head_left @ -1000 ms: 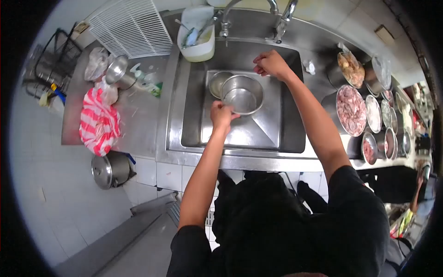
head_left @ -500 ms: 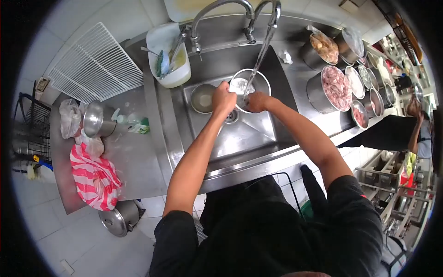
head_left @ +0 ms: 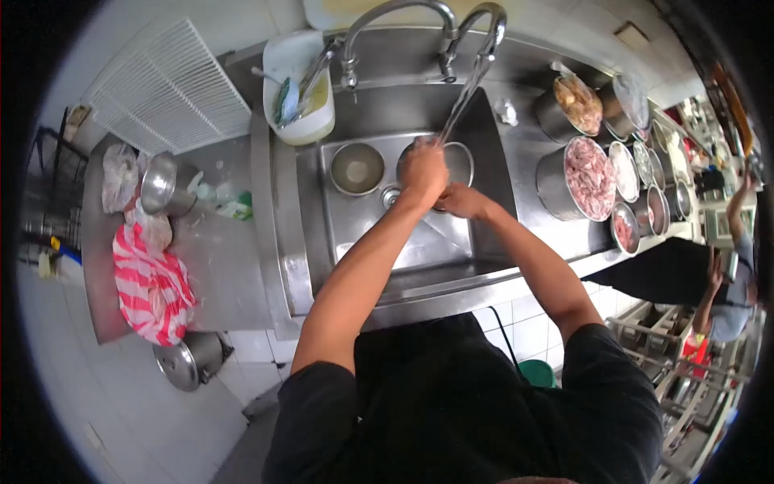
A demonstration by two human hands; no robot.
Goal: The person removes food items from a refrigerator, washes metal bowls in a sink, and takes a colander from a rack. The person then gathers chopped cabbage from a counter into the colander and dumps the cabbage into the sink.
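Stainless counter is surrounding a steel sink, with water running from the right faucet. Left hand is reaching in from above, fingers curled over the near rim of a metal bowl sitting under the stream. Right hand is gripping the bowl's lower edge. A smaller bowl is sitting beside it; pots of meat are lining the right counter.
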